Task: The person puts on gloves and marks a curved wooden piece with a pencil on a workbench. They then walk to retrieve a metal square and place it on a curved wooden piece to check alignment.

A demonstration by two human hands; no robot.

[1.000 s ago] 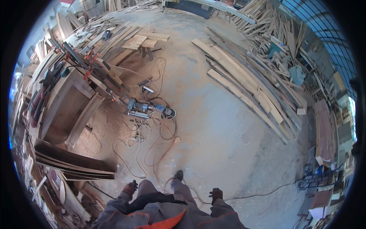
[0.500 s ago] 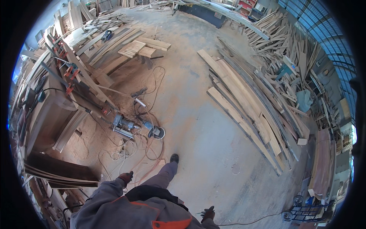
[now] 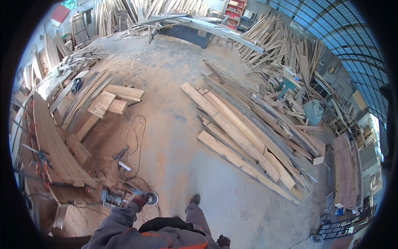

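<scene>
My left hand (image 3: 141, 200), in a dark reddish work glove, hangs low at my left side. Its fingers look loosely apart, and no held thing shows. From my view it overlaps a tool with a round disc or guard (image 3: 153, 198), like an angle grinder, lying on the sawdusty floor; I see no contact. Beside that lies a grey power tool (image 3: 111, 198), partly behind my sleeve. My right hand (image 3: 224, 240), in a dark glove, hangs at my right near the lower edge. It is small and dark there, with its fingers curled out of sight.
Long planks (image 3: 240, 130) lie piled on the right. Short boards (image 3: 101, 103) rest on timber at the left, near a clamped wooden piece (image 3: 43, 159). A cord (image 3: 143, 128) loops over the floor. A hand cart (image 3: 338, 227) stands at the lower right, scrap wood (image 3: 269, 41) behind.
I have stepped forward, and the view has tilted up and turned right. The floor tools now appear lower and farther left. My left hand has swung up toward them in view.
</scene>
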